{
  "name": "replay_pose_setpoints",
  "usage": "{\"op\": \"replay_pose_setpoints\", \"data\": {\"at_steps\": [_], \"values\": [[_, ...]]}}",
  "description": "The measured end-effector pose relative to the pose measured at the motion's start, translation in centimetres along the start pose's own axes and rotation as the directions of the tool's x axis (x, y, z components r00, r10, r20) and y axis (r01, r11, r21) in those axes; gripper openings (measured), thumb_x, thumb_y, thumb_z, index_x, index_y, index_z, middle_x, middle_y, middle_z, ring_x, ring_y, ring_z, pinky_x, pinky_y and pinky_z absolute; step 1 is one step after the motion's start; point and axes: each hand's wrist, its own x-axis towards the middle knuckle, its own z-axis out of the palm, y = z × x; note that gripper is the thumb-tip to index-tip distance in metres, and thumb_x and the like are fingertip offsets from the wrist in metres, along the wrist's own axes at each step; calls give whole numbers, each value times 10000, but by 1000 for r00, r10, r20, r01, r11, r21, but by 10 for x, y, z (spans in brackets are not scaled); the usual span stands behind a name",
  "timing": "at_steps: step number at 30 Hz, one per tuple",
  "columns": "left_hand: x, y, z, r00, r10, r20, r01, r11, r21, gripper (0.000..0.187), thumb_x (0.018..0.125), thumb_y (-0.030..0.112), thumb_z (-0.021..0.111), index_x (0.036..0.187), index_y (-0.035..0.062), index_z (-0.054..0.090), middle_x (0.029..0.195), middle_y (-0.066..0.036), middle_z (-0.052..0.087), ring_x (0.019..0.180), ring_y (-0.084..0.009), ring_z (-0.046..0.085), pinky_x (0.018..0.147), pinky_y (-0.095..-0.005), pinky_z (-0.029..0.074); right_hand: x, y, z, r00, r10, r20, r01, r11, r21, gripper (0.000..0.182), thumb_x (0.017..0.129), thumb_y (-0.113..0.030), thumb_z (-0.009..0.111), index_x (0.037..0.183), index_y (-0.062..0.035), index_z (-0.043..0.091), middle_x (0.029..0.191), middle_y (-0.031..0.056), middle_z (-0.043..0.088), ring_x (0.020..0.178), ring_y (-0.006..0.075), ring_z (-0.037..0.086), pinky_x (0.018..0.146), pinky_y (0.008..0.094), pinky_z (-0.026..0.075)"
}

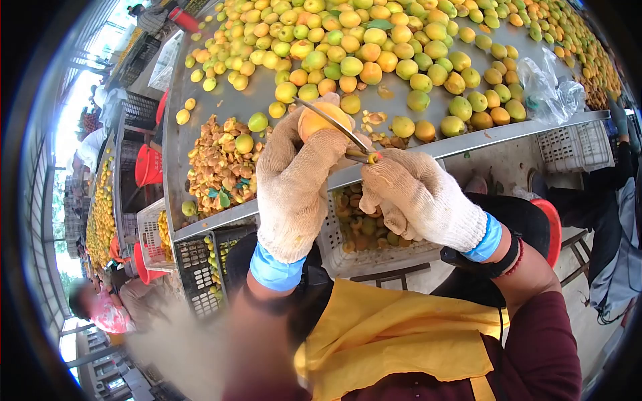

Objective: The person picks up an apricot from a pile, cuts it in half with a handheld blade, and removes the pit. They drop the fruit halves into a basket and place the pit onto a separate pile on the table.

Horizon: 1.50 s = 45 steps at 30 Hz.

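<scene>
My left hand [294,174], in a knitted glove with a blue cuff, is closed around an orange-yellow apricot [314,122] above the metal table's edge. In my gloved right hand [418,190] is a pair of scissors [332,124]. One long thin blade lies across the apricot, pointing up and left, and a second blade shows below it near the left thumb. Red and yellow show where the blades meet my right fingers; those fingers hide the handles. Under my hands stands a white crate [348,260] holding apricot pieces.
A big heap of apricots [348,40] covers the metal table [234,100]. Brown-orange scraps [221,160] are piled at its left, and a clear plastic bag [552,90] lies at the right. A black crate [195,274] and red buckets [148,165] stand left; another person [110,311] sits beyond.
</scene>
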Motion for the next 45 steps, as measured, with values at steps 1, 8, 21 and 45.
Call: {"op": "replay_pose_setpoints", "data": {"at_steps": [1,8,21,45], "values": [[-3,2,4,999,-29,-24,29,999,-18,621,1019,341,679,1448,-68,494,1209,-147,664,1043,-246,705,930,-358,565,1,1,1,998,-52,-29,50,998,-46,456,1063,-466,581,1090,-19,666,832,22,620,581,65,530,493,229,413],[-2,-11,5,987,-136,-88,137,991,4,639,1058,475,588,1440,-34,528,1172,-130,683,982,-218,689,925,-353,555,8,7,3,983,178,41,-178,984,-14,667,1009,-689,506,848,-58,652,569,-3,499,403,81,453,372,255,354],[16,-17,-16,974,-139,181,156,984,-82,662,1092,487,513,1518,-15,447,1281,-174,646,1164,-277,660,1016,-429,563,-2,-17,-5,934,247,256,-342,824,452,652,1103,-581,411,840,-41,664,468,-53,429,307,64,340,298,229,280],[14,-35,1,972,-164,171,208,936,-285,659,1097,483,502,1464,-63,463,1199,-187,663,1002,-309,695,875,-405,607,8,17,22,986,92,-138,-84,994,67,292,1076,-360,540,1122,-80,608,691,18,559,493,86,504,393,254,393]]}}
